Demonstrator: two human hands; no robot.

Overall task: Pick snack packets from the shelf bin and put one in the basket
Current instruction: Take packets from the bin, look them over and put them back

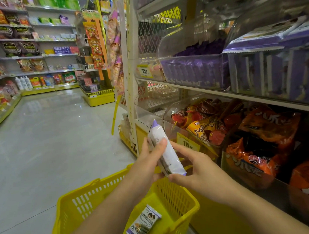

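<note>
I hold a white and purple snack packet [164, 148] upright above the yellow basket [86, 199]. My left hand [150, 163] grips the packet's side, thumb across its front. My right hand [193, 171] pinches its lower corner from the right. Another purple and white snack packet [144, 223] lies flat on the basket's bottom. The clear shelf bin [194, 71] on the upper right shelf holds several purple packets of the same kind.
A second clear bin [272, 72] of purple packets stands to the right. Lower bins hold orange and red snack bags [257, 139]. Yellow price tags [186, 143] hang on the shelf front. An open tiled aisle [53, 139] lies to the left, with stocked shelves beyond.
</note>
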